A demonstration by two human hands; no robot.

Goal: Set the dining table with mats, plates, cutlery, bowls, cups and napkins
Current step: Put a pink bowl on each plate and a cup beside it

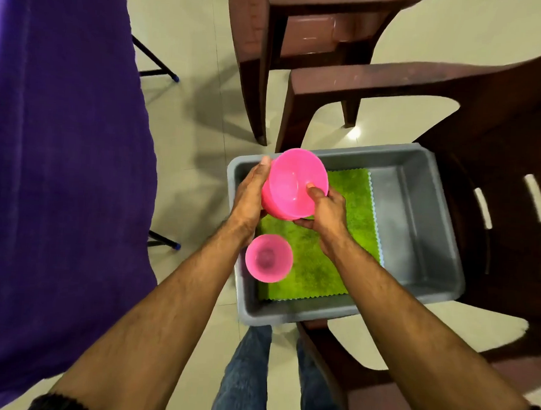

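Your left hand (pixel 251 194) lies flat along the left side of the pink bowl (pixel 295 184), fingers straight and pressed to its outer wall. Your right hand (pixel 326 212) has a firm grip on the same bowl: thumb hooked over the near rim into the inside, fingers curled under its base. The bowl is lifted clear and tilted, its mouth facing up toward you, above the far left part of the grey tub (pixel 419 219).

The tub sits on the seat of a brown chair (pixel 515 173). A green napkin (pixel 316 263) lies flat on the tub's floor, covering its left and middle part, with the right part of the floor bare. A pink cup (pixel 269 258) stands upright on the napkin near the tub's near left corner, just beside your left wrist and apart from the bowl.

A purple cloth (pixel 61 162) hangs down along the left. A second brown chair (pixel 303 28) stands on the tiled floor (pixel 197 28) beyond the tub.
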